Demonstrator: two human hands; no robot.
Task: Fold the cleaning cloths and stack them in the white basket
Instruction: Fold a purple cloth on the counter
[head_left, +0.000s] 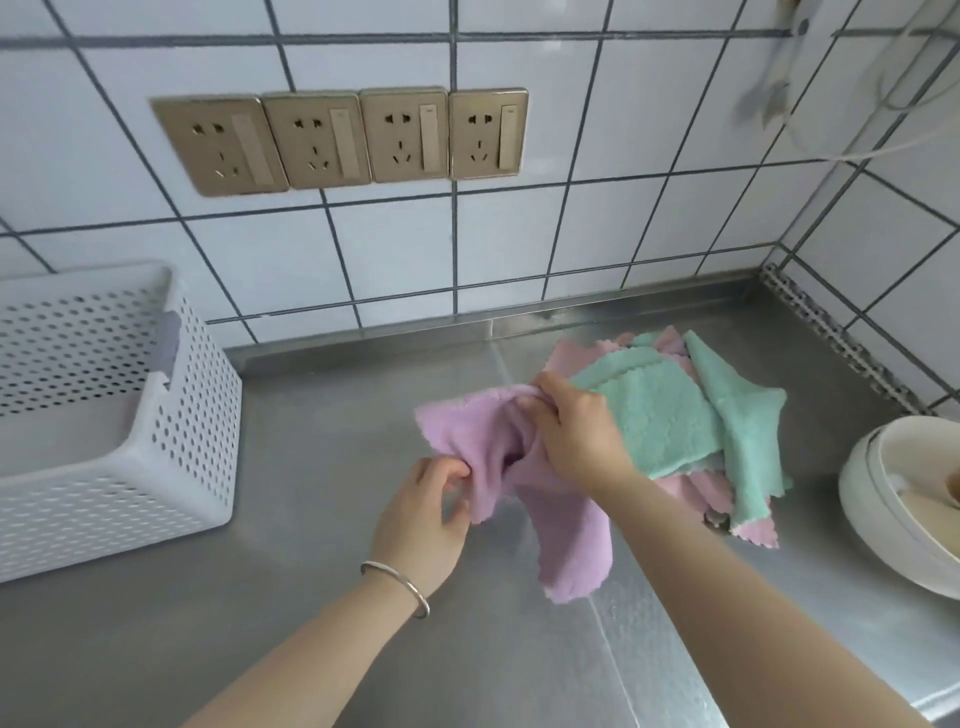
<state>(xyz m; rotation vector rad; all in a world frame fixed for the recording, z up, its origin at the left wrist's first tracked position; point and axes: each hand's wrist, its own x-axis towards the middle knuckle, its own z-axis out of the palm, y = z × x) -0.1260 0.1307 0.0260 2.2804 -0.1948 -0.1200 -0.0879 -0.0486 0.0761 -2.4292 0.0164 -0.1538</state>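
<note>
Purple cloth (483, 462) frame centre, lifted off desk (291, 597): left hand (423, 512) pinches lower edge, right hand (576, 431) grips upper edge, likely spreading it for folding. Remaining cloth pile (675, 415) right; white basket (104, 415) left, apart.

Lilac cloth (524, 499) bunched — white basket (119, 415) upright.

A single head-worn wide-angle view looks forward and steeply down from close above the steel bench (291, 519), facing the tiled wall (519, 249) and its right-hand corner, with both forearms reaching in from the bottom edge of the frame.
</note>
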